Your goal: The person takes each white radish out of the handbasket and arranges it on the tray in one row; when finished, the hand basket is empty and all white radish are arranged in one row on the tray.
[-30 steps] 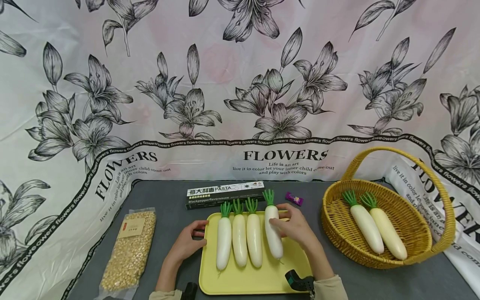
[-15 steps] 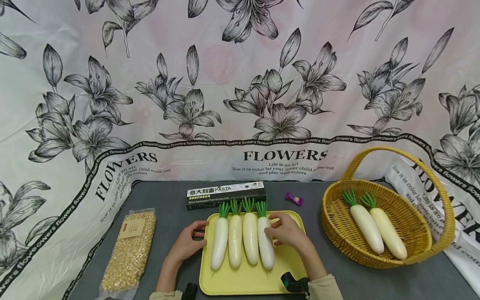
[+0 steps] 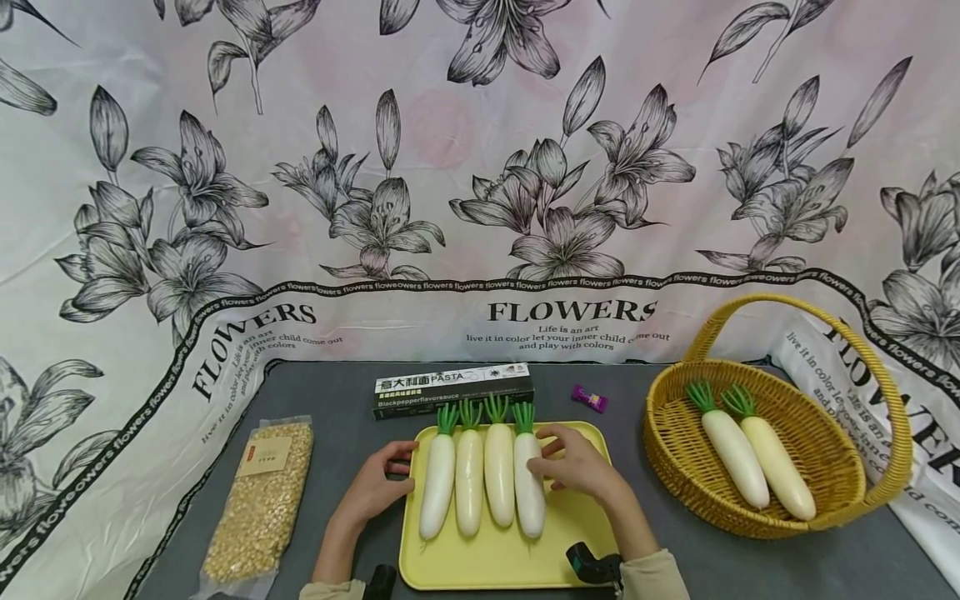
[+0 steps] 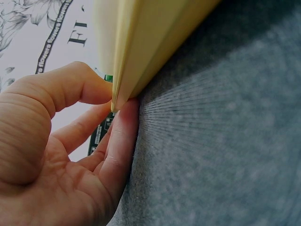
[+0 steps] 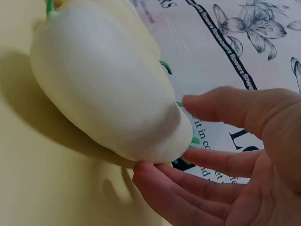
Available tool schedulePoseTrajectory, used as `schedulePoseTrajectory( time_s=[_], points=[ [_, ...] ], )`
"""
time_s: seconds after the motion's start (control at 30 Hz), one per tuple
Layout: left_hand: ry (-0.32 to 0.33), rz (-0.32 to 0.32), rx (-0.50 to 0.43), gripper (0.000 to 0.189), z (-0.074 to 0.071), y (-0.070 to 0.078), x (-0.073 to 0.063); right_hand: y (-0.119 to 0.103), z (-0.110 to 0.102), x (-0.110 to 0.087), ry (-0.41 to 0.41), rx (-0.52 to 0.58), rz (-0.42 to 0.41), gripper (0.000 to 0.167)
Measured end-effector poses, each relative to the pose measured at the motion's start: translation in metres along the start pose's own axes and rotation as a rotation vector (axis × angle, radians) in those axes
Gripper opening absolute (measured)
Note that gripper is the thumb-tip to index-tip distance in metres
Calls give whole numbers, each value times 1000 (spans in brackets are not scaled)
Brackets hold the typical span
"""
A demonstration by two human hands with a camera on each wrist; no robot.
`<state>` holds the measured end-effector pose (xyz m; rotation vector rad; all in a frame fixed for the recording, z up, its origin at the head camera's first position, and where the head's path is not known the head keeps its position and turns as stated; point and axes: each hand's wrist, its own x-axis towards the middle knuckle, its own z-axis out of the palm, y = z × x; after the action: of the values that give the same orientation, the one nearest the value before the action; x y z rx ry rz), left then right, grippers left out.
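Several white radishes with green tops lie side by side on a yellow tray (image 3: 487,571). My left hand (image 3: 375,483) pinches the tray's left rim between thumb and fingers, seen close in the left wrist view as the tray edge (image 4: 141,52). My right hand (image 3: 577,462) is at the rightmost radish (image 3: 530,492), its loosely extended fingertips touching or very near the side. In the right wrist view, the thumb and fingers stand apart around one end of that white radish (image 5: 108,80), without closing round it.
A yellow wicker basket (image 3: 667,479) with two radishes stands at the right. Behind the tray lie a black pasta box (image 3: 453,390) and a small purple packet (image 3: 588,398). A bag of yellow kernels (image 3: 258,500) lies left on the grey table (image 3: 337,392).
My right hand has moved the rightmost radish leftward, close against the others, which shifted slightly left. The left hand has stayed at the tray rim. Little differs over the last half second.
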<state>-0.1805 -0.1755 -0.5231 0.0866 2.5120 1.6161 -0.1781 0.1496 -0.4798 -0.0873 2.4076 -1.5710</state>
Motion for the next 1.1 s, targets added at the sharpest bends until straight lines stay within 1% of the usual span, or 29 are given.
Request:
schedulePoseTrajectory(
  time_s=[0.1, 0.27, 0.43, 0.67, 0.73, 0.8, 0.93, 1.03, 1.1],
  points=[
    [2, 3, 8, 58, 1, 0, 1, -1, -4, -1, 0, -22, -11, 53],
    [6, 5, 9, 58, 2, 2, 0, 0, -15, -4, 41, -44, -29, 50],
    [-1, 4, 1, 58, 2, 3, 0, 2, -34, -9, 88, -54, -74, 48],
    [-4, -6, -1, 58, 1, 2, 0, 5, -65, -21, 153, -21, -105, 50],
    [-5, -12, -3, 59, 1, 3, 1, 6, -77, -27, 183, -8, -116, 52],
    [-5, -17, 0, 59, 1, 3, 0, 6, -88, -35, 207, 39, -121, 54],
    [1, -15, 3, 59, 1, 3, 0, 7, -111, -51, 308, 69, -150, 57],
    [3, -13, -1, 59, 0, 3, 0, 11, -124, -61, 389, 47, -174, 57],
    [2, -15, -6, 59, 0, 3, -1, 14, -131, -65, 428, 43, -179, 56]
  ],
)
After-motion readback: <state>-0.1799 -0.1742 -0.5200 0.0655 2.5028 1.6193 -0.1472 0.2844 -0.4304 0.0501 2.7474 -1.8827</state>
